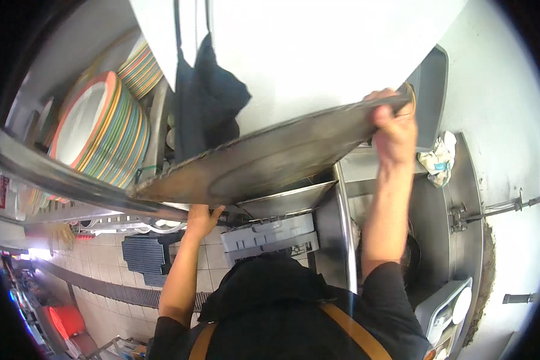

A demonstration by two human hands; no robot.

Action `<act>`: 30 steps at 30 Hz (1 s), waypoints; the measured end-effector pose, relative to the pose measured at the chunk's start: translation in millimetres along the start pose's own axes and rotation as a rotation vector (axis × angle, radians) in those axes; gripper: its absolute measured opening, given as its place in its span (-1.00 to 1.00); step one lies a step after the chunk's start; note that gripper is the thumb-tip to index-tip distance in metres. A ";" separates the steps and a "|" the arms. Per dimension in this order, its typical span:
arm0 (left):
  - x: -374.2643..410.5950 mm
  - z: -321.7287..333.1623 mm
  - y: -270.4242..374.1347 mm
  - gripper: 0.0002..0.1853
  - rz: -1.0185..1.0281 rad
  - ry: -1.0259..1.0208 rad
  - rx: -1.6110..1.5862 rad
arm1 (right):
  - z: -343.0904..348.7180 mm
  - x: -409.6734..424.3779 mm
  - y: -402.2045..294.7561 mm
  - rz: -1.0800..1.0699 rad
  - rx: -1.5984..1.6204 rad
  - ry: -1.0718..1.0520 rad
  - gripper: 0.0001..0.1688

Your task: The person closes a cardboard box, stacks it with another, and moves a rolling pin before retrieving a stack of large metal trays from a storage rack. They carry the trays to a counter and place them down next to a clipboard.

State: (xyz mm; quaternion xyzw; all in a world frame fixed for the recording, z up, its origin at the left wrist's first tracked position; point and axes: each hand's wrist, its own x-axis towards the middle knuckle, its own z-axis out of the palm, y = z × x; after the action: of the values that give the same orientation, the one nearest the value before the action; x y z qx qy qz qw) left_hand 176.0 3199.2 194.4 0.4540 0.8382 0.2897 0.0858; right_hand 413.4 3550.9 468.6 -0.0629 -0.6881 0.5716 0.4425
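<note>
A large, flat, stained metal panel [270, 155] is held tilted across the space before me. My right hand [393, 128] grips its upper right end, the thumb pressed on the near face. My left hand [203, 221] holds the lower left edge from below; most of its fingers are hidden behind the panel. Under the panel's right half is a stainless steel compartment [292, 197] with an upright metal edge. Stacked grey plastic crates [270, 240] are below, close to my body.
Stacked plates with coloured rims [121, 135] stand at left behind a thick metal rail [85, 180]. Dark cloth [207, 103] hangs against the white wall. At right are a grey tub [432, 99], a crumpled cloth or bag [438, 159], a tap [458, 218] and a dish-filled tray [447, 310].
</note>
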 end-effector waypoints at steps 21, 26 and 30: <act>82.6 59.7 77.8 -0.68 0.185 -0.328 -0.304 | -137.1 -48.3 -226.9 -0.230 0.217 0.705 -0.61; 64.0 -4.8 109.6 -0.35 -0.053 -0.400 -1.231 | -161.8 -103.7 -213.9 -0.092 0.090 0.691 -0.54; -1.3 -105.1 128.1 -0.14 0.318 -0.229 -1.182 | -78.8 -123.0 -115.1 0.152 0.190 0.621 -0.75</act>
State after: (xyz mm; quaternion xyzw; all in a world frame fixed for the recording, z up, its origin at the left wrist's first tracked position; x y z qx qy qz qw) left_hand 225.1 3209.1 352.4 0.4774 0.4436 0.6634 0.3677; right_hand 589.2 3496.7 495.9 -0.2434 -0.4574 0.6181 0.5912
